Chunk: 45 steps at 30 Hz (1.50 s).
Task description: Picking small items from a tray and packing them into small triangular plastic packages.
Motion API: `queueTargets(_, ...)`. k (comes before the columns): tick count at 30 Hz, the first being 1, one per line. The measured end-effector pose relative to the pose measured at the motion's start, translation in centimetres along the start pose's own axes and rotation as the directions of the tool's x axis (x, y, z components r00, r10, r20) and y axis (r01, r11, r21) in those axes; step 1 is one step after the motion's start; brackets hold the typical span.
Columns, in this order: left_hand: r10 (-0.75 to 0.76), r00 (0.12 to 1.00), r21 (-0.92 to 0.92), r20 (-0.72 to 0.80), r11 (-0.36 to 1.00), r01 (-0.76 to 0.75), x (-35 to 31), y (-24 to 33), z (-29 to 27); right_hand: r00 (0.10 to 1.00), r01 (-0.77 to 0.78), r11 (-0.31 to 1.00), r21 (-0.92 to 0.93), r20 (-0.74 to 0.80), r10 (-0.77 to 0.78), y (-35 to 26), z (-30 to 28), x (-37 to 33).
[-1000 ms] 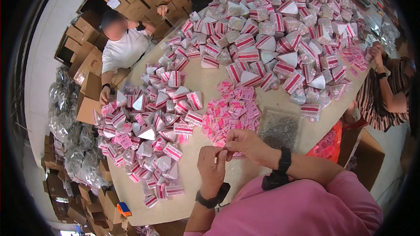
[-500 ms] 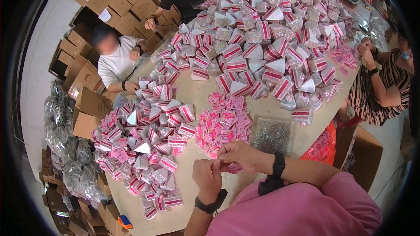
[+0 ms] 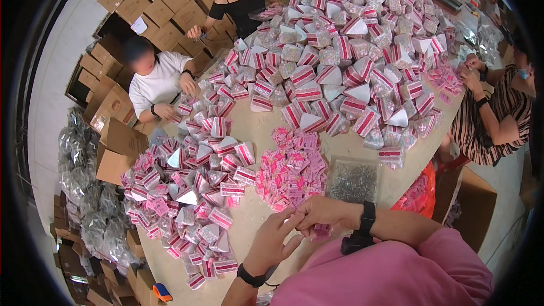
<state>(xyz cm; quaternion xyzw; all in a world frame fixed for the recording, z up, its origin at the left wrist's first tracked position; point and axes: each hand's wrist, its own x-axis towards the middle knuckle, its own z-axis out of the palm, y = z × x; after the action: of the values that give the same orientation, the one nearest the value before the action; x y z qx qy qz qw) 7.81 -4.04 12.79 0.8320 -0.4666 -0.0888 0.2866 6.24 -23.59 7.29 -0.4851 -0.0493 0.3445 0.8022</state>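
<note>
Before my chest, my right hand (image 3: 327, 214) is closed in a pinch on a small pink printed card (image 3: 322, 231), which pokes out below its fingers. My left hand (image 3: 275, 237) meets it, its fingertips against the right fingertips. The left thumb stands apart from the fingers, and nothing shows between them. Just beyond lies a heap of similar pink cards (image 3: 292, 167). A clear shallow tray (image 3: 378, 191) of small metal pins or clips is close to my right hand. Whatever lies between the touching fingertips is hidden.
A large pile of wedge-shaped, red-striped packets (image 3: 340, 51) covers the far table (image 3: 258, 124); a smaller packet pile (image 3: 187, 192) is at left. Co-workers sit across and at right. Cartons (image 3: 122, 147) and silvery bags (image 3: 85, 170) line the left. An orange-blue tool (image 3: 162, 292) lies near the table's edge.
My left hand has moved slightly down, its thumb spreading away from its fingers. My right hand has shifted a little right and down with the card. Across the table, the white-sleeved person's hands have moved.
</note>
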Motion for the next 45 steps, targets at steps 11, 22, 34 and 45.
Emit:
queueTargets(11, -0.093, 0.995, 0.047, -0.046, 0.994, 0.096, -2.4, -0.9, 2.9, 0.983, -0.171, 0.977, -0.125, -0.09, 0.161, 0.9, 0.9, -0.6)
queueTargets(22, -0.61, 0.766, -0.95, 0.2, 0.072, 0.305, -1.1, -0.9, 4.9, 0.825, 0.187, 0.204, -0.961, 0.041, -0.564, 0.1, 2.5, -1.7)
queueTargets(34, -0.487, 0.87, -0.691, 0.08, 0.602, 0.401, 7.5, -3.4, 3.2, 0.707, 0.058, 0.096, -0.994, -0.027, -0.706, -0.3, -1.8, -5.0)
queueTargets(45, -0.257, 0.928, 0.259, -0.271, 0.909, 0.327, 24.0, -14.3, 11.1, 0.659, -0.144, 0.612, -0.778, -0.536, -0.527, 1.4, -6.2, -12.0)
